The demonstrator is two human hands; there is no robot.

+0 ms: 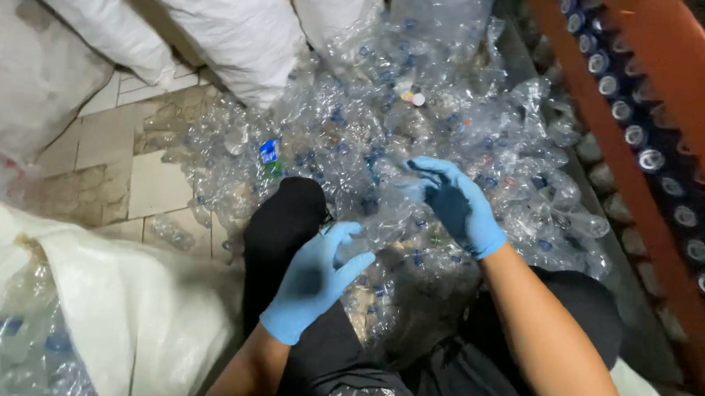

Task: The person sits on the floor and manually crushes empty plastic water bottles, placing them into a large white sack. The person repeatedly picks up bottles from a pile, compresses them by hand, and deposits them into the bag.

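At the centre of the frame, both hands wore blue gloves and worked on one crushed clear plastic bottle [384, 216] drawn from the heap. The right hand [457, 203], centre right, had its grip curled round the upper end of the bottle, fingers pressed onto the plastic. The left hand [316, 276], just below and left of it, held the lower end, its grip half spread with the thumb and fingers touching the bottle. The bottle lay between the two hands, just above the person's black-clad knee [283, 218].

Behind the hands, the pile of crushed clear bottles [454, 107] filled the upper middle of the frame, many with blue caps. A white sack [122, 306] at the lower left stood open and held more bottles. More white sacks [233, 23] leaned along the upper left, over a tiled floor [122, 138]. An orange rack [656, 85] with rows of packed bottles ran down the right edge.
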